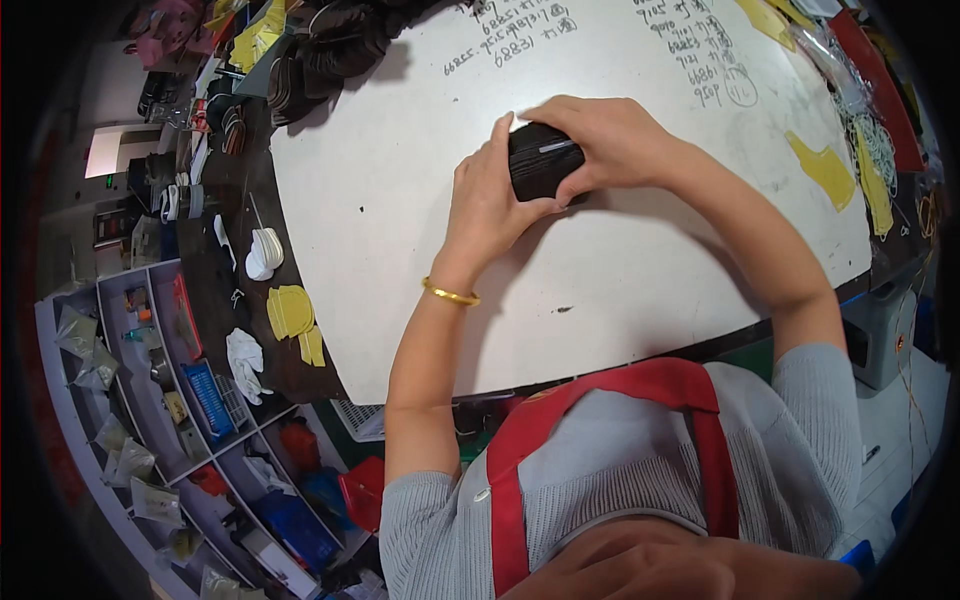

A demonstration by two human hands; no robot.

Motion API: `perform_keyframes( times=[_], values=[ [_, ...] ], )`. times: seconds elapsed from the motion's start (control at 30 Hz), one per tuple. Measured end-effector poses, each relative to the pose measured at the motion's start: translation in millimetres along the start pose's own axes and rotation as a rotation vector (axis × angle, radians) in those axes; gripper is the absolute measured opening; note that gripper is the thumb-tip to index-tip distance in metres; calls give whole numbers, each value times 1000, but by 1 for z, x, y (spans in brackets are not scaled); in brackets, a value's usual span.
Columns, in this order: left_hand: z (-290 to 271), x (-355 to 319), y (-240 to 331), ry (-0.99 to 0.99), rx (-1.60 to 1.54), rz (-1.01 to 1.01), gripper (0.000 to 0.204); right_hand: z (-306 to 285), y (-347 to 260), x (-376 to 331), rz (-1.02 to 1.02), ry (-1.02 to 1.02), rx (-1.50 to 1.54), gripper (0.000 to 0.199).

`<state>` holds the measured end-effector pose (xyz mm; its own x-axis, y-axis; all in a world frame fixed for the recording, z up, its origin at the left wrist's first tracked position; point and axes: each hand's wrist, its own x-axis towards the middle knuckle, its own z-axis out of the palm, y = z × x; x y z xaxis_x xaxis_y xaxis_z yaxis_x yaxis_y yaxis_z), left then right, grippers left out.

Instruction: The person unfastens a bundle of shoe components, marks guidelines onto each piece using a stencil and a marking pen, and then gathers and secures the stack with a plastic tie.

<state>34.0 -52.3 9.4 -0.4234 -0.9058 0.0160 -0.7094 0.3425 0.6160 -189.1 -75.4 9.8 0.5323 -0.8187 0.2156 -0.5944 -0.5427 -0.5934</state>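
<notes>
Between my two hands is a compact stack of thin black pieces (543, 172), its layered edges facing up and a pale strip of shine or marking near the top. My left hand (487, 200) presses on its left side, thumb along the near edge. From the right, my right hand (622, 140) wraps over it, with fingers at the far side and thumb at the near corner. The stack is at or just above the white tabletop (420, 240); I cannot tell whether it touches.
More dark stacked pieces (330, 50) lie at the table's far left. Yellow flat shapes (825, 170) are at right, others (291, 311) at left beside a white stack (264, 253) and a white glove (245, 362). A compartmented shelf (180, 470) with bags stands at lower left.
</notes>
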Motion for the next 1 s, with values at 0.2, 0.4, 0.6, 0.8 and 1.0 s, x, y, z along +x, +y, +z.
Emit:
perform_keyframes(
  times=[0.2,0.4,0.6,0.8,1.0],
  values=[
    [6,7,-3,-17,78,-105,141,-10,18,-26,375,290,465,56],
    [12,5,-3,2,177,-89,150,11,5,-37,384,286,525,33],
    [13,1,-6,28,164,-90,151,11,7,-33,434,267,443,29],
    [14,-1,-4,80,179,-47,149,11,8,-20,644,202,659,28],
    [21,-5,-7,131,202,-6,148,-7,8,-10,721,30,669,36]
  ],
)
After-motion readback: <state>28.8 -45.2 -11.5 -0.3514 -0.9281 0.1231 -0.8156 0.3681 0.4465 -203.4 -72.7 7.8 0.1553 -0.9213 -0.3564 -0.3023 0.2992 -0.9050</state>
